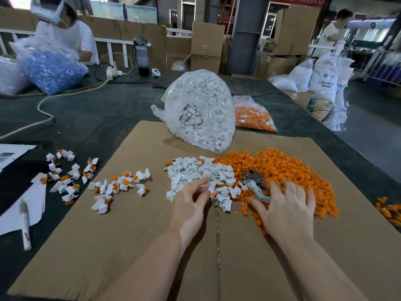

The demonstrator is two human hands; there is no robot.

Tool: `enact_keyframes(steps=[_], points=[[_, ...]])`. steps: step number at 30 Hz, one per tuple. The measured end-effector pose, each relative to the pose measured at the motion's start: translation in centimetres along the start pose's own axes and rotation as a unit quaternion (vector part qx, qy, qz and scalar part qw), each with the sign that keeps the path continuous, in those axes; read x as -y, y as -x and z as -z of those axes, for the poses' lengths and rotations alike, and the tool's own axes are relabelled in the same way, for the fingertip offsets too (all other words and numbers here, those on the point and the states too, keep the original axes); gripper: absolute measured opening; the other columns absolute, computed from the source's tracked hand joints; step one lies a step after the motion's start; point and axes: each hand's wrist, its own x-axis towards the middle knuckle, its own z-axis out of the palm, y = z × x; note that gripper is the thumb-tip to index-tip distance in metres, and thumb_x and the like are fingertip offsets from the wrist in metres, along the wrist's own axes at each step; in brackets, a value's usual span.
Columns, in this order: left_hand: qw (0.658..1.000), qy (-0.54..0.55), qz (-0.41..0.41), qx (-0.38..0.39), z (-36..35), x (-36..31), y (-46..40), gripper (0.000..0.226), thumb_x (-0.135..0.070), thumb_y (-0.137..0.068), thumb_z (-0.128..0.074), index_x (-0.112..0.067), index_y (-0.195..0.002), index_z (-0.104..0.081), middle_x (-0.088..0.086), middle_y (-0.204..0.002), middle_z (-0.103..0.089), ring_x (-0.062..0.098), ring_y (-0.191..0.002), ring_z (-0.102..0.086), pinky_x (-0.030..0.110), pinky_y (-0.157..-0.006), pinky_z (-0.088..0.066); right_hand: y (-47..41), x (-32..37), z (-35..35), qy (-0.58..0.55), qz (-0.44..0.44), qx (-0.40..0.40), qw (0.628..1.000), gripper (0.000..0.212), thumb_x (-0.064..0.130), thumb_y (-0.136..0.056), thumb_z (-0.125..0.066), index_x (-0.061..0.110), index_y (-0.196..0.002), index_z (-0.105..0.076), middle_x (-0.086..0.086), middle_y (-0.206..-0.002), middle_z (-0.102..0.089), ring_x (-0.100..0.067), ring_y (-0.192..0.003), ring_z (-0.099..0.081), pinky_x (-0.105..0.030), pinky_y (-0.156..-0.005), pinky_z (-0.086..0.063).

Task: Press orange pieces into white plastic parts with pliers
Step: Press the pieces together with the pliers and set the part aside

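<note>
Pliers point(256, 184) lie at 11 o'clock from right hand point(288, 207), long axis 11-to-5; right hand nearer, fingers spread, grasping nothing. Left hand point(191, 200) relaxed on white parts point(199, 172).

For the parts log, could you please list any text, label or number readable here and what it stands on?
"ABS RESIN": white sack on the floor at the right; the smaller line beneath is blurred.
Red banner at the top: characters too blurred to read.
Marker at the left: its print is unreadable.
Paper sheet: too small to read.
</note>
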Motion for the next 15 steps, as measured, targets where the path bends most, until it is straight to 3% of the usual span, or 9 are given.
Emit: enact_keyframes(steps=[3, 5, 7, 11, 15], points=[[1.0, 0.003, -0.005, 0.001, -0.2, 0.1, 0.0, 0.027, -0.009, -0.09, -0.059, -0.025, -0.11, -0.065, -0.009, -0.096, -0.066, -0.005, -0.092, -0.06, 0.003, -0.08, -0.042, 0.6, 2.2, -0.2, -0.158, 0.118, -0.093, 0.976, 0.032, 0.013, -0.076, -0.076, 0.005, -0.105, -0.068, -0.013, -0.099, -0.065, -0.033, -0.094, -0.062, -0.044, -0.084, -0.048], [1.0, 0.001, -0.017, 0.007, -0.2, 0.1, 0.0, 0.024, -0.008, -0.089, -0.059, -0.021, -0.107, -0.066, -0.007, -0.094, -0.067, -0.01, -0.082, -0.059, 0.001, -0.075, -0.04, 1.2, 4.0, -0.3, -0.248, 0.185, -0.108, 0.945, 0.026, -0.001, -0.075, -0.072, 0.005, -0.1, -0.07, -0.008, -0.094, -0.067, -0.026, -0.089, -0.063, -0.033, -0.082, -0.048], [0.999, -0.007, -0.026, 0.017, 0.0, 0.0, 0.0, 0.021, -0.007, -0.089, -0.06, -0.02, -0.104, -0.067, -0.01, -0.094, -0.066, -0.012, -0.083, -0.058, 0.0, -0.075, -0.039, 1.6, 5.1, -0.5, -0.301, 0.21, -0.098, 0.925, 0.019, 0.0, -0.078, -0.066, 0.007, -0.095, -0.071, -0.005, -0.091, -0.068, -0.02, -0.085, -0.062, -0.023, -0.082, -0.044], [0.999, -0.02, -0.022, 0.046, 0.4, -0.2, 0.5, 0.03, 0.001, -0.085, -0.058, -0.023, -0.099, -0.068, -0.014, -0.096, -0.067, -0.006, -0.092, -0.059, 0.0, -0.079, -0.04, 2.0, 5.4, -1.1, -0.343, 0.186, -0.081, 0.917, 0.01, -0.002, -0.077, -0.071, 0.006, -0.083, -0.071, -0.003, -0.08, -0.067, -0.019, -0.077, -0.062, -0.019, -0.075, -0.043], [0.993, -0.071, -0.047, 0.078, 0.2, -0.3, 1.0, 0.039, 0.005, -0.077, -0.065, -0.028, -0.098, -0.066, -0.011, -0.094, -0.067, -0.005, -0.075, -0.057, 0.003, -0.07, -0.042, 2.3, 5.3, -1.4, -0.347, 0.167, -0.066, 0.921, 0.01, -0.003, -0.077, -0.071, 0.006, -0.081, -0.069, -0.001, -0.079, -0.065, -0.019, -0.079, -0.061, -0.018, -0.075, -0.042]])
